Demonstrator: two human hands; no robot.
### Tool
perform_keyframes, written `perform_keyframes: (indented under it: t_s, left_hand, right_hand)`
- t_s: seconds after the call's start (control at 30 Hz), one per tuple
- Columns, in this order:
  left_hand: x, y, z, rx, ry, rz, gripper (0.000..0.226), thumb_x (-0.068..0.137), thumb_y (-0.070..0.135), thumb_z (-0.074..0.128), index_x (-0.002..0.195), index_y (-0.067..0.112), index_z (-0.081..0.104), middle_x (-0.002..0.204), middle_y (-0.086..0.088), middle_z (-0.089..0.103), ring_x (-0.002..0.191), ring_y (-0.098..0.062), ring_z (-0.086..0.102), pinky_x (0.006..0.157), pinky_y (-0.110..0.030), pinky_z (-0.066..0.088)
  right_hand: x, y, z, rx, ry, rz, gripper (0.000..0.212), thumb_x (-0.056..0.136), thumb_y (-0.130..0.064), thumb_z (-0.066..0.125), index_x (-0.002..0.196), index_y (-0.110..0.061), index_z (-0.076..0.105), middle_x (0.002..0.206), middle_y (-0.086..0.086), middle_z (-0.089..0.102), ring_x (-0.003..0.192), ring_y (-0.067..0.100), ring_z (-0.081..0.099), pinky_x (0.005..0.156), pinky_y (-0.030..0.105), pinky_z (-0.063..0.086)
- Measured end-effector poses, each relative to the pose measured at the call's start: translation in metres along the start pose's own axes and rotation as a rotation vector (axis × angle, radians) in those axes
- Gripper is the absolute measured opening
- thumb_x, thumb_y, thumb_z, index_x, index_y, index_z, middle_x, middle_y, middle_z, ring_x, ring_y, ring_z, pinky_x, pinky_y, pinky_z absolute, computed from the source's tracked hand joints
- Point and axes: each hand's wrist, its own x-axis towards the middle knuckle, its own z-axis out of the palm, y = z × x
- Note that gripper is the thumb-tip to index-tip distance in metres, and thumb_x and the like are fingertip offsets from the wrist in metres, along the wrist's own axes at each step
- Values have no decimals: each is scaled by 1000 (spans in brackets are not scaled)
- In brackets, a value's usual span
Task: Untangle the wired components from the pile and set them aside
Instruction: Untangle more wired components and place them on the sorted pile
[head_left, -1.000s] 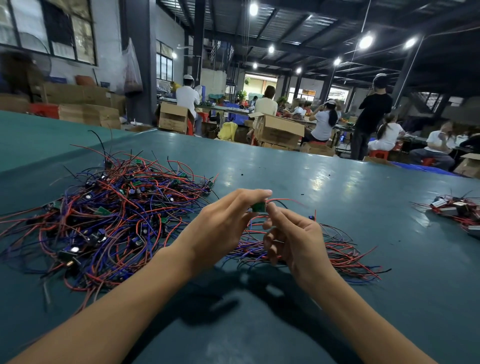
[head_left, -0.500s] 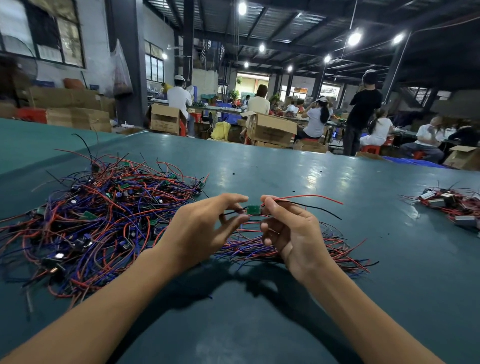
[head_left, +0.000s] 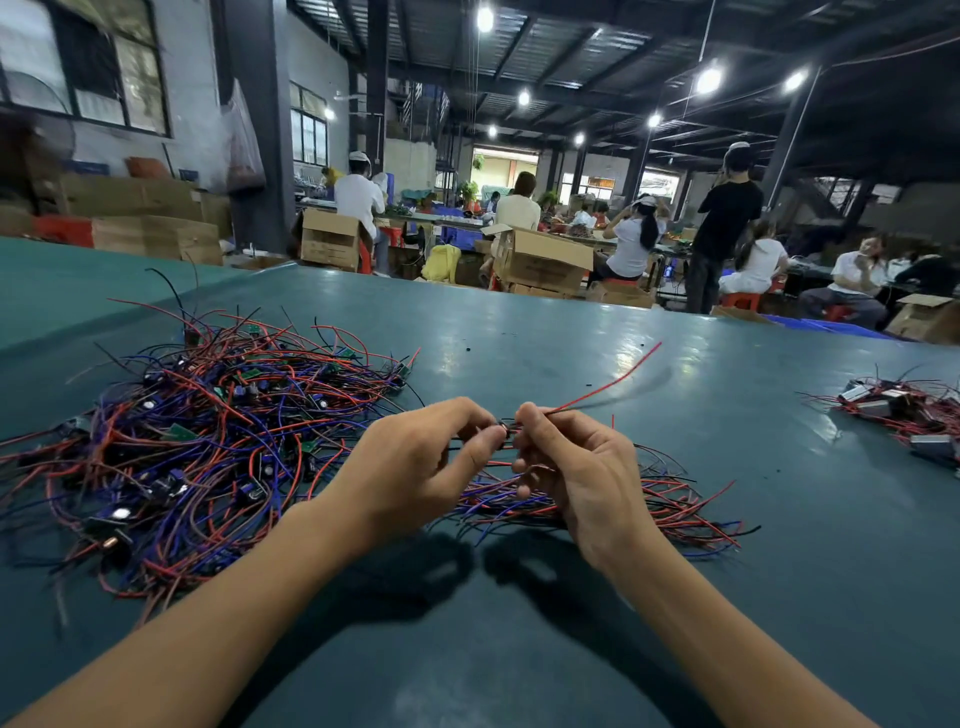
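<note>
Both the left hand (head_left: 415, 467) and right hand (head_left: 576, 467) now pinch the small part (head_left: 503, 432) closer together near the table's (head_left: 519, 332) front edge, its red wire (head_left: 602, 387) whipping free, ready to set aside.

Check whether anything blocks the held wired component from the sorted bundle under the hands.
Nothing visible does. Both hands, left and right, pinch the component directly above the sorted bundle; only open air separates them.

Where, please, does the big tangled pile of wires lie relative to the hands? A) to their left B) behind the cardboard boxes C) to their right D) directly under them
A: the big pile sprawls on the table left of the left hand and right hand, which pinch one component between them.
</note>
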Motion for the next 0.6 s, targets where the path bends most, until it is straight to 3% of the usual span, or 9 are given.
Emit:
perform_keyframes:
  t_s: [0.1,0.23,0.37,0.6]
  left_hand:
    - [-1,1,0,27,-41,-15,32,93,50,58,103,21,68,77,16,62,67,-2,54,65,-32,49]
    - [1,1,3,-3,-63,-80,33,96,45,50,93,17,66,59,13,49,59,-7,44,59,-32,37]
    - [0,1,5,-74,-127,-108,32,96,42,49,85,15,62,54,9,47,52,-4,43,55,-27,31]
    - [0,-12,-1,-9,-313,-75,21,103,35,55,93,18,63,68,8,57,67,-18,54,63,-37,45]
  right_hand:
    - [1,2,0,-69,29,-29,22,73,-32,81,76,-11,78,72,15,69,55,20,62,45,29,51]
    - [1,3,0,-86,30,-41,25,72,-32,82,74,-8,77,70,15,68,53,23,60,46,30,51]
    - [0,3,-1,-47,37,4,26,77,-31,80,77,-5,77,68,13,66,50,20,59,46,29,50]
    - [8,-7,-13,33,139,7,20,80,-24,79,78,-5,78,68,8,65,51,13,57,45,23,48]
